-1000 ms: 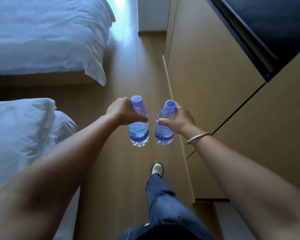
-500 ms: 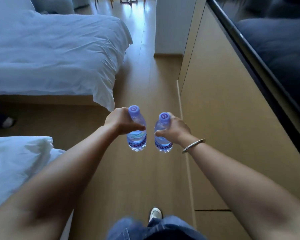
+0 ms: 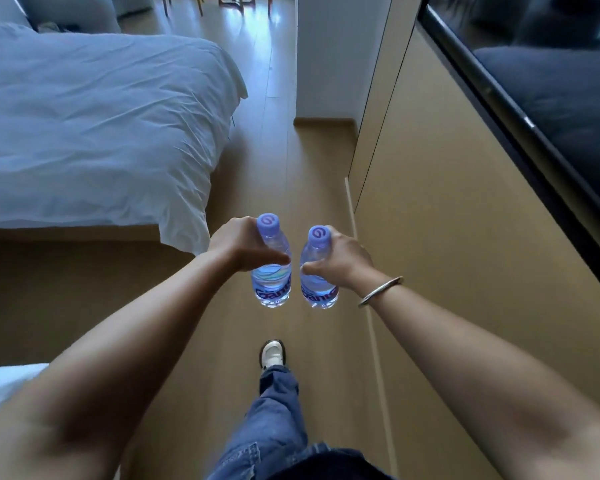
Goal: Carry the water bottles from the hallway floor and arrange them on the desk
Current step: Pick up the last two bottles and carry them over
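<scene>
A person walks along a wooden floor [image 3: 284, 168] with a water bottle in each hand, both upright and held out ahead, near each other but apart. The left hand [image 3: 238, 244] has its fingers wrapped round the left bottle [image 3: 272, 285]; the right hand [image 3: 342, 259] grips the right bottle [image 3: 317, 289]. A white-sheeted bed [image 3: 94, 133] lies to the left, tan cabinets [image 3: 447, 202] to the right.

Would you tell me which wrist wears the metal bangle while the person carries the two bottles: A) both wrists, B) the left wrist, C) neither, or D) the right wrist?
D: the metal bangle circles the wrist behind the right hand, which grips one bottle; the left hand has a bare wrist.
</scene>
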